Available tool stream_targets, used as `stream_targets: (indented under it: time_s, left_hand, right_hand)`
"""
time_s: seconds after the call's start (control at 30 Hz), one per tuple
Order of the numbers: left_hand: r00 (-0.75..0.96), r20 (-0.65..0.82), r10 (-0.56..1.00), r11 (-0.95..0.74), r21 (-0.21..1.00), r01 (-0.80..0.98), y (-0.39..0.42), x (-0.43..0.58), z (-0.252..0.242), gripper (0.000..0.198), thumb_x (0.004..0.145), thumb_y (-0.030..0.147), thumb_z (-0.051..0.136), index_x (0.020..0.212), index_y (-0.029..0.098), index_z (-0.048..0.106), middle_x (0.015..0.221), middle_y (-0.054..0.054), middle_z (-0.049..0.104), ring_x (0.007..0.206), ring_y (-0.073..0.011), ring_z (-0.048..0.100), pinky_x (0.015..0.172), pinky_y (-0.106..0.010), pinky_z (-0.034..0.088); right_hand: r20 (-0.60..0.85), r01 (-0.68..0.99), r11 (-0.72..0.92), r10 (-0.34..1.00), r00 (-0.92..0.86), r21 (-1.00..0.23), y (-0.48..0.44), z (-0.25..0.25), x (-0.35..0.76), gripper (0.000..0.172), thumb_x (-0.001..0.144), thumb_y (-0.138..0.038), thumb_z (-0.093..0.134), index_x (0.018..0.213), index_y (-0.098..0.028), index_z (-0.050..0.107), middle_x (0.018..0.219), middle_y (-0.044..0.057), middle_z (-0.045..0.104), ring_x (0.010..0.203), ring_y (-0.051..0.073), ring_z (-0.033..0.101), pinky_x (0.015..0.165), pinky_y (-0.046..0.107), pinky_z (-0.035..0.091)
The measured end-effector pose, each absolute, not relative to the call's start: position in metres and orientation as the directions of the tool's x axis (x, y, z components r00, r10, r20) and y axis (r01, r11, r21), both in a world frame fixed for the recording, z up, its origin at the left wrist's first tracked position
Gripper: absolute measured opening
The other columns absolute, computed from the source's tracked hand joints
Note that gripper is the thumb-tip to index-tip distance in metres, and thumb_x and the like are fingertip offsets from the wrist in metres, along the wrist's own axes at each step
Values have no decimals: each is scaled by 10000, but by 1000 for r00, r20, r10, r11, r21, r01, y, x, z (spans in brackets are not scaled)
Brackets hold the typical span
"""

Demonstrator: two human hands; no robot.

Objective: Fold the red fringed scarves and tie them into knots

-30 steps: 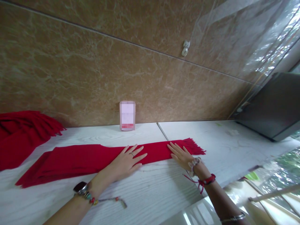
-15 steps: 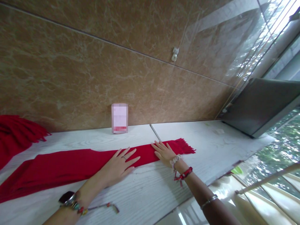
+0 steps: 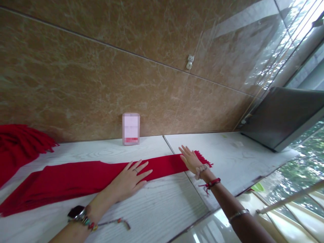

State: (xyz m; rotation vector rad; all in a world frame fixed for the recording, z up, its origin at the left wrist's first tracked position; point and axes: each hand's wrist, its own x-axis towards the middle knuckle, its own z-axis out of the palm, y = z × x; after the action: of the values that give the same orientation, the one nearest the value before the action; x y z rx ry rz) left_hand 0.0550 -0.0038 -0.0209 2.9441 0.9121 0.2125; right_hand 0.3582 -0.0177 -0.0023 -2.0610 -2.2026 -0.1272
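A long red scarf (image 3: 76, 179) lies stretched across the white wood-grain surface (image 3: 157, 206), its layered folds at the left and its fringe at the right. My left hand (image 3: 131, 177) rests flat on the middle of the scarf, fingers spread. Near the fringed end, my right hand (image 3: 191, 160) lies over the scarf with its fingers stretched out, covering part of the fabric beside the fringe. Neither hand grasps anything.
Another red fringed cloth (image 3: 20, 148) lies at the far left. A small pinkish, blurred-out card or box (image 3: 131, 129) stands against the brown marbled wall (image 3: 88, 84). A cat-shaped hook (image 3: 190, 62) is on the wall, and a dark grey panel (image 3: 283, 118) stands at the right.
My right hand has slid rightward along the scarf to near its fringe. My left hand stays in place on the fabric. The view has shifted slightly.
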Motion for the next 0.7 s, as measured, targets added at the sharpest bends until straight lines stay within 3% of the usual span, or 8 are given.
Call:
stream_targets:
  time_s: [0.1, 0.2, 0.7]
  left_hand:
    - [811, 141, 567, -823, 93, 560, -4, 55, -22, 428, 893, 476, 244, 1292, 353, 338, 1386, -26, 313, 1273, -263, 239, 1002, -478, 174]
    - [809, 145, 569, -822, 85, 563, -5, 55, -23, 429, 892, 477, 247, 1291, 352, 342, 1375, -22, 335, 1268, -255, 252, 1004, -462, 177]
    - [782, 165, 601, -793, 4, 609, -12, 53, -21, 429, 893, 465, 272, 1292, 328, 347, 1378, -9, 331, 1255, -241, 283, 997, -433, 210]
  right_hand:
    - [116, 965, 256, 962, -248, -58, -14, -7, 309, 447, 890, -328, 292, 1318, -206, 334, 1398, 72, 267, 1285, 222, 196, 1011, 478, 230]
    - [67, 944, 327, 944, -323, -48, -15, -14, 281, 445, 887, -303, 300, 1319, -198, 338, 1379, 67, 308, 1272, 211, 241, 1015, 456, 240]
    - [142, 941, 338, 930, -338, 28, -15, -25, 282, 439, 874, -263, 306, 1304, -198, 369, 1348, 49, 362, 1239, 204, 317, 999, 431, 285]
